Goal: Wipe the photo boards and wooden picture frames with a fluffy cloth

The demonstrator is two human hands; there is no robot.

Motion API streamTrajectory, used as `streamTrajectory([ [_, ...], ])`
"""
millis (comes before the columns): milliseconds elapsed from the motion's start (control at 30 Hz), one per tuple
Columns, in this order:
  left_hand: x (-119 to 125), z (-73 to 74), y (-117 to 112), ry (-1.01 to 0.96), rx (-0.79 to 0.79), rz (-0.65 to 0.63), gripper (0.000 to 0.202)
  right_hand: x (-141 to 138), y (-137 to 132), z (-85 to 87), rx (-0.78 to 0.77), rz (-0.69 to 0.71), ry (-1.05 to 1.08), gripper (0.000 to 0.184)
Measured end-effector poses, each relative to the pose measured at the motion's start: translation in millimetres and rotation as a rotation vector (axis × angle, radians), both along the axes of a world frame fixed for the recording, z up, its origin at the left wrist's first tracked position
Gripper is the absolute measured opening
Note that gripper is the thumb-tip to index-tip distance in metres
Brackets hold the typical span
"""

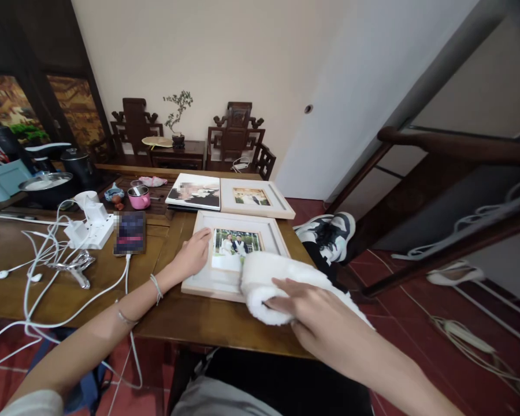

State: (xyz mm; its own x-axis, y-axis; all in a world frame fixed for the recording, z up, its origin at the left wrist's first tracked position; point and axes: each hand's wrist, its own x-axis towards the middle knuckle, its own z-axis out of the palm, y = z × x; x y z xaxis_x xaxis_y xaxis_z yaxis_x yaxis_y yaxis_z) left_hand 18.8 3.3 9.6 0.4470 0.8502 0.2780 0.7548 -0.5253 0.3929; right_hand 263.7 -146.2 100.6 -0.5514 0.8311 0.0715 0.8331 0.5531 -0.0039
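Observation:
A light wooden picture frame (219, 293) with a photo of two people lies flat near the table's front edge. My left hand (194, 254) rests on its left side, fingers stretched toward the photo. In my right hand (312, 309) is a soft white roll (281, 271), with fingertips at its hollow end. The roll lies over the frame's lower right part and hides that corner. A loose white end trails to the right past the table edge. Behind lie a second picture frame (279, 202) and a white-edged photo panel (195, 190).
At left on the wooden table (169, 318) are a power strip (97, 228), tangled white cables, a phone (129, 234) with a cable plugged in and a pink cup (139, 197). Sneakers (338, 234) stand right of the table. A dark wooden chair (450, 150) is at right.

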Motion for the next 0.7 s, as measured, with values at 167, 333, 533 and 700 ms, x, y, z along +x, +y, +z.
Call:
streamTrajectory([
  [167, -1.3, -2.0, 4.3, -0.008, 0.015, -0.025, 0.043, -0.8, 34.7, 19.1, 0.188, -0.026, 0.077, 0.063],
  [333, -2.1, -1.9, 6.0, -0.016, 0.007, -0.021, 0.043, 0.6, 125.5, -14.1, 0.360, -0.103, -0.143, 0.053],
  [533, -0.9, -1.5, 5.0, -0.024, 0.001, -0.013, 0.044, -0.9, 119.4, -48.0, 0.160, -0.064, -0.224, 0.057],
  [700, 1.0, -1.9, 3.5, -0.030, 0.006, -0.006, 0.044, -5.2, 48.6, -35.4, 0.055, 0.026, -0.123, 0.057],
])
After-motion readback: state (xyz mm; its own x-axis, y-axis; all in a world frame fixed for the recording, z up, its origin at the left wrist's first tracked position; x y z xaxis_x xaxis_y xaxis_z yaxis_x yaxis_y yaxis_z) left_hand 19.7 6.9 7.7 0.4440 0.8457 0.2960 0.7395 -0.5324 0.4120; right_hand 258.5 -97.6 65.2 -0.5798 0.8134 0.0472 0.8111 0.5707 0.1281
